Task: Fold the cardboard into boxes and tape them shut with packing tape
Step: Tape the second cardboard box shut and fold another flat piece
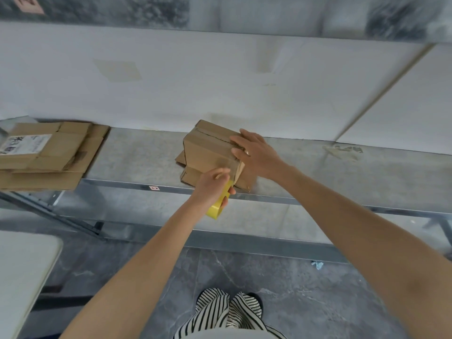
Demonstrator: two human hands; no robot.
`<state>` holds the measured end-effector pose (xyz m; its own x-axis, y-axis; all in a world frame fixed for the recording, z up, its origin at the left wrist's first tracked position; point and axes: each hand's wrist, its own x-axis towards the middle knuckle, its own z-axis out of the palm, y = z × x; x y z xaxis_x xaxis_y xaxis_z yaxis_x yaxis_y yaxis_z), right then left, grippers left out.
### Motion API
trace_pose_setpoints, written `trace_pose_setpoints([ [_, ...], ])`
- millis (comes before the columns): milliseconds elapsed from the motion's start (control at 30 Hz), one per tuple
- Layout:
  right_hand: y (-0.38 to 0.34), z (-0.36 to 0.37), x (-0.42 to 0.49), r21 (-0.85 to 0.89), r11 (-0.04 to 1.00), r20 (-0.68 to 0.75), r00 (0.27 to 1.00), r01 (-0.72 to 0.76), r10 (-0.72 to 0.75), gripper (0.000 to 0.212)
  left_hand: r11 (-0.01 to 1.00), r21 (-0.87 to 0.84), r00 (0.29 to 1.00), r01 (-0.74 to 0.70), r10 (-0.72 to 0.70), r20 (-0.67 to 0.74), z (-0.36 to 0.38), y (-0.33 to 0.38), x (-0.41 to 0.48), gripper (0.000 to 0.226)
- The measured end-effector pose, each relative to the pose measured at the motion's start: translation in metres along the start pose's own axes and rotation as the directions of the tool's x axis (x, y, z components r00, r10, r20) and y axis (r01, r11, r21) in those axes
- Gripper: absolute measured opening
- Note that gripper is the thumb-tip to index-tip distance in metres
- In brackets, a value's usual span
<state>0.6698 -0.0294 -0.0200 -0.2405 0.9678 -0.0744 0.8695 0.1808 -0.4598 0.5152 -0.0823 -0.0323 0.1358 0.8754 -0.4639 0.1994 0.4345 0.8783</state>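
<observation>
Centre frame: right hand (pixel 256 152) lay flat, pressing box (pixel 210 149) flaps; left hand (pixel 212 185) gripped yellow tape roll (pixel 215 208). Risk: flaps might spring apart if pressure eased.

Brown box (pixel 208 148), yellow tape roll (pixel 216 209), striped trousers (pixel 220 311)

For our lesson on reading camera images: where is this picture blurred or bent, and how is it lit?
Head view: the wide lens bends the shelf; the top band smears; the left hand gripping the yellow tape is slightly blurred, the box under the right hand sharper; light is soft, shadows faint.
</observation>
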Motion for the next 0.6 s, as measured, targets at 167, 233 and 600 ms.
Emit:
trace_pose_setpoints([
  [167, 0.02, -0.004, -0.02, 0.119, 0.989, -0.111, 0.989, -0.088, 0.101, 0.044, 0.998, -0.058, 1.0, -0.019, 0.019, -0.003, 0.004, 0.0, 0.005, 0.027],
  [233, 0.04, -0.002, -0.03, 0.102, 0.98, -0.128, 0.975, -0.171, 0.183, 0.043, 0.998, -0.061, 0.999, -0.032, 0.032, 0.004, 0.004, 0.0, 0.005, 0.022],
  [600, 0.085, 0.032, -0.054, -0.11, 0.902, -0.065, 0.909, -0.417, 0.412, 0.027, 0.989, -0.139, 0.998, -0.044, 0.049, 0.034, 0.005, -0.002, 0.006, 0.025],
])
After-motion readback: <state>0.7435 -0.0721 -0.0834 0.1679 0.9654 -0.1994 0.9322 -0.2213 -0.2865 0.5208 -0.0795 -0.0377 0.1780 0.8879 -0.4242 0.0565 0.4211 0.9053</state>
